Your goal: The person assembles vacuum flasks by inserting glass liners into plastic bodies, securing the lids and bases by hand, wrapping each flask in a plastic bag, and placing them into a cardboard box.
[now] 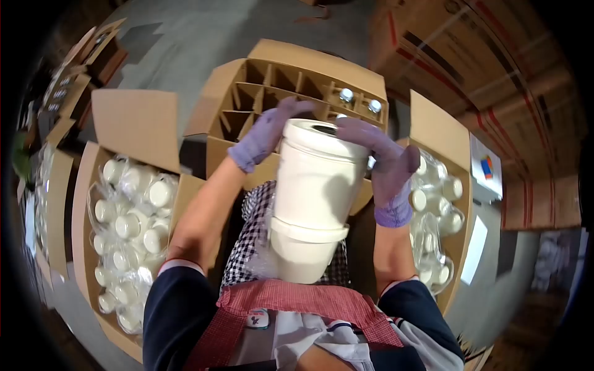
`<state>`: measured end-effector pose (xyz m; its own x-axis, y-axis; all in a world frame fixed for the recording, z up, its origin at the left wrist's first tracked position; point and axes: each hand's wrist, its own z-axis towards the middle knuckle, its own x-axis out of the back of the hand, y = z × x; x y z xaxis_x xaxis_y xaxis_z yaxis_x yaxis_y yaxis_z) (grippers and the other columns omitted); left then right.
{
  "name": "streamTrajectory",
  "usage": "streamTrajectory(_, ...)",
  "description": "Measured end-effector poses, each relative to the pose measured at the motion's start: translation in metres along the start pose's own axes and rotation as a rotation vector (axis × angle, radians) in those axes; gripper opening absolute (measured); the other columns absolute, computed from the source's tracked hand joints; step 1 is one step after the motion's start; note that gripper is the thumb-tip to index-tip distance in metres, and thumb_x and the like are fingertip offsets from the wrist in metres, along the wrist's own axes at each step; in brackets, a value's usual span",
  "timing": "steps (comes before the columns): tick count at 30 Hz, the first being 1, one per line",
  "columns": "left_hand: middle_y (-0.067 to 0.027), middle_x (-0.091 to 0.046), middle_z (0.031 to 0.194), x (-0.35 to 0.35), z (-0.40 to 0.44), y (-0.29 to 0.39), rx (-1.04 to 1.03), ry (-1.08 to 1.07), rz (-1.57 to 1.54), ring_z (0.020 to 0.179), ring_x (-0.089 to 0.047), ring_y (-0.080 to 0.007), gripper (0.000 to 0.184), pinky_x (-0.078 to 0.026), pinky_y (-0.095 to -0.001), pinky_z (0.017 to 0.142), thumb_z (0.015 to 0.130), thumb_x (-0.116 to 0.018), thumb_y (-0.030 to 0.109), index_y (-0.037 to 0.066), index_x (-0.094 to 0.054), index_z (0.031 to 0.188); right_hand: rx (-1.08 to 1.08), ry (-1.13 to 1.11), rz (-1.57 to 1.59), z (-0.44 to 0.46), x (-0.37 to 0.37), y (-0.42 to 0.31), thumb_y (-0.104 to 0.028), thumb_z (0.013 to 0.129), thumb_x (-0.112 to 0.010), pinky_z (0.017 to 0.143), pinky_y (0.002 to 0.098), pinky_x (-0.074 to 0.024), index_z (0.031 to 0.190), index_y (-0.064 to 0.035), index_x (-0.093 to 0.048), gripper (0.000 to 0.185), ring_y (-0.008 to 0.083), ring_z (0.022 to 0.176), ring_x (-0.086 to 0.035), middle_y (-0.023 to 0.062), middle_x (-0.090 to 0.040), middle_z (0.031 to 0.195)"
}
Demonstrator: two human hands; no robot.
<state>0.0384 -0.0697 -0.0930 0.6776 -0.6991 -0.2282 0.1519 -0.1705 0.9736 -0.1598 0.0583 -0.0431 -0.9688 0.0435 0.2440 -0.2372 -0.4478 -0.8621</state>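
Note:
A tall cream plastic container (318,191) with a wide rim and a dark opening (325,130) in its top stands in front of my body, against the checked apron. My left hand (269,133), in a purple glove, is at the container's upper left, fingers stretched forward and slightly blurred. On the other side my gloved right hand (387,164) is spread, its fingers reaching over the rim near the opening and its thumb apart. Whether either hand presses on the rim is unclear. Clear plastic film (265,260) shows beside the container's lower left.
Ahead is an open cardboard box (315,59) with dividers and a few capped bottles (346,94). Open boxes at left (86,204) and right (461,161) hold several white-capped, plastic-wrapped bottles (129,226). Large cartons (458,55) are stacked at the right.

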Motion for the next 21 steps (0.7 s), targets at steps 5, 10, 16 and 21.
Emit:
streamTrajectory(5,-0.0155,-0.057,0.135,-0.024,-0.006,0.03,-0.766,-0.158,0.801,0.124,-0.055,-0.0267,0.069,-0.041,-0.0371,0.107,0.105,-0.022,0.051,-0.002,-0.051,0.137,-0.45,0.2,0.305,0.006,0.002,0.025,-0.08,0.091,-0.018,0.102,0.0392,-0.0438,0.123,0.0044,-0.063,0.101,0.0288,0.118,-0.058,0.0179,-0.065,0.121)
streamTrajectory(10,-0.017,-0.059,0.133,-0.024,0.004,0.012,-0.218,0.057,0.133,0.124,-0.055,-0.0272,0.059,-0.038,-0.0361,0.11,0.105,-0.029,0.042,-0.003,-0.053,0.136,-0.203,0.263,0.244,0.025,0.006,0.03,-0.075,0.095,-0.017,0.104,0.0373,-0.0424,0.118,0.0042,-0.066,0.096,0.0277,0.115,-0.06,0.0172,-0.066,0.118)
streamTrajectory(16,-0.0165,-0.057,0.135,0.0,0.015,-0.014,-0.093,0.097,0.19,0.126,-0.054,-0.0262,0.072,-0.037,-0.035,0.11,0.104,-0.023,0.054,-0.004,-0.052,0.135,-0.085,0.203,0.117,0.004,0.0,0.011,-0.071,0.098,-0.015,0.103,0.0362,-0.0428,0.116,0.0043,-0.066,0.093,0.0269,0.115,-0.061,0.018,-0.065,0.122)
streamTrajectory(21,-0.0166,-0.062,0.128,-0.02,0.006,0.007,-0.428,-0.077,0.295,0.12,-0.057,-0.0264,0.064,-0.039,-0.0366,0.108,0.104,-0.033,0.047,-0.006,-0.055,0.132,-0.137,0.179,-0.023,0.003,0.005,0.036,-0.075,0.095,-0.013,0.103,0.038,-0.0419,0.117,0.0044,-0.065,0.098,0.0307,0.115,-0.059,0.0188,-0.062,0.126)
